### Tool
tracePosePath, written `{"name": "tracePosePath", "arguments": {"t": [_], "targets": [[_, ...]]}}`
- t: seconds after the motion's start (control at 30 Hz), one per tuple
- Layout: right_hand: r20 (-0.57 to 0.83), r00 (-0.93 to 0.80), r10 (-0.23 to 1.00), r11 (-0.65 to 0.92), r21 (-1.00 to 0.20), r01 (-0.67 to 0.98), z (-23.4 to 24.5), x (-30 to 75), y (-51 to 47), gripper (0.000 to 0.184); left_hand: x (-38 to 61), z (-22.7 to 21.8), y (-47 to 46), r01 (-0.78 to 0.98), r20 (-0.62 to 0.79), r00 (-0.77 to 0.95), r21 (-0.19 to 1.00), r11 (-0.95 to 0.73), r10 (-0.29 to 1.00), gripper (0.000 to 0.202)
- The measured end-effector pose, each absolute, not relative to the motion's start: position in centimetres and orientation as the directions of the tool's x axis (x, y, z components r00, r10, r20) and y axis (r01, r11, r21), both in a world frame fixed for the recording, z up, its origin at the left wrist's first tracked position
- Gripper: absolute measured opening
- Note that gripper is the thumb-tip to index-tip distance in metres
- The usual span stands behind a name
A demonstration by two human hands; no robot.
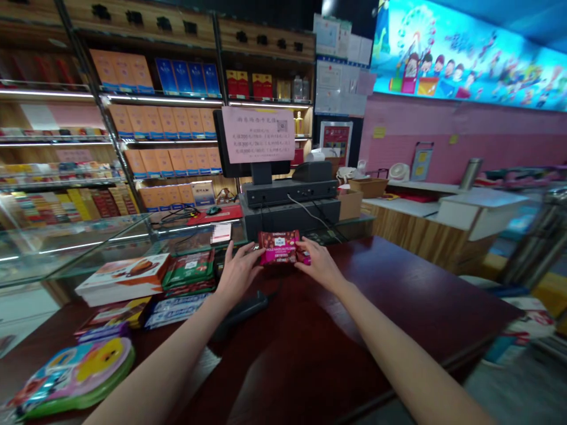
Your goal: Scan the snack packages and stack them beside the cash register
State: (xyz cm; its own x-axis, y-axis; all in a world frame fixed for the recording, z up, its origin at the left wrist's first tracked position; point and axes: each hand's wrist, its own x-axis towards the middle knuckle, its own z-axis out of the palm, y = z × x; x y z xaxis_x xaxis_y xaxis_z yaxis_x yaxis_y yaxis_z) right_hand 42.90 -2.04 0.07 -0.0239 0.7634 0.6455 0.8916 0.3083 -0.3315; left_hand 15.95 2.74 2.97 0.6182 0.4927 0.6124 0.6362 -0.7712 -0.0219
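Observation:
Between my hands, above the dark red table (363, 307), is a brown and pink packet of hazelnut chocolate (280, 248), its printed front facing me. My left hand (239, 268) grips its left edge with the fingers closed. At the right edge my right hand (319, 264) is closed on it too, and a second pink wrapped piece (303, 256) shows by those fingers. Whether that piece is separate cannot be made out. Below my left wrist lies a black handheld scanner (245, 310), partly covered by my forearm.
Left on the table are a white and orange box (126, 280), green packets (190, 268), blue and white packets (179, 308) and a colourful duck-printed pack (75, 378). A cash register (290, 198) with a monitor stands behind. A glass counter (66, 248) borders the left.

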Motion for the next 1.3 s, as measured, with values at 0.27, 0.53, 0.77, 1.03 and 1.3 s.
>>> {"name": "tracePosePath", "arguments": {"t": [0.27, 0.53, 0.77, 1.03, 1.3], "targets": [[0.619, 0.015, 0.785, 0.262, -0.353, 0.898, -0.2, 48.0, -1.8, 0.054, 21.8, 2.6, 3.6, 0.641, 0.55, 0.622, 0.052, -0.766, 0.557, 0.045], [0.556, 0.014, 0.831, 0.258, -0.407, 0.876, -0.1, 51.0, -1.9, 0.05, 25.8, 1.2, 4.2, 0.642, 0.486, 0.627, 0.12, -0.758, 0.608, 0.045], [0.471, 0.035, 0.881, 0.232, -0.497, 0.836, -0.5, 52.4, -1.7, 0.049, 27.9, -0.2, 4.4, 0.676, 0.398, 0.619, 0.17, -0.717, 0.678, 0.041], [0.334, 0.04, 0.942, 0.149, -0.519, 0.841, -0.6, 53.4, -1.3, 0.05, 29.0, -0.8, 4.2, 0.7, 0.338, 0.601, 0.214, -0.681, 0.724, 0.038], [0.316, 0.042, 0.948, 0.139, -0.528, 0.838, -1.7, 53.9, -0.1, 0.052, 29.6, -1.0, 3.9, 0.731, 0.273, 0.573, 0.256, -0.632, 0.773, 0.039]]}}
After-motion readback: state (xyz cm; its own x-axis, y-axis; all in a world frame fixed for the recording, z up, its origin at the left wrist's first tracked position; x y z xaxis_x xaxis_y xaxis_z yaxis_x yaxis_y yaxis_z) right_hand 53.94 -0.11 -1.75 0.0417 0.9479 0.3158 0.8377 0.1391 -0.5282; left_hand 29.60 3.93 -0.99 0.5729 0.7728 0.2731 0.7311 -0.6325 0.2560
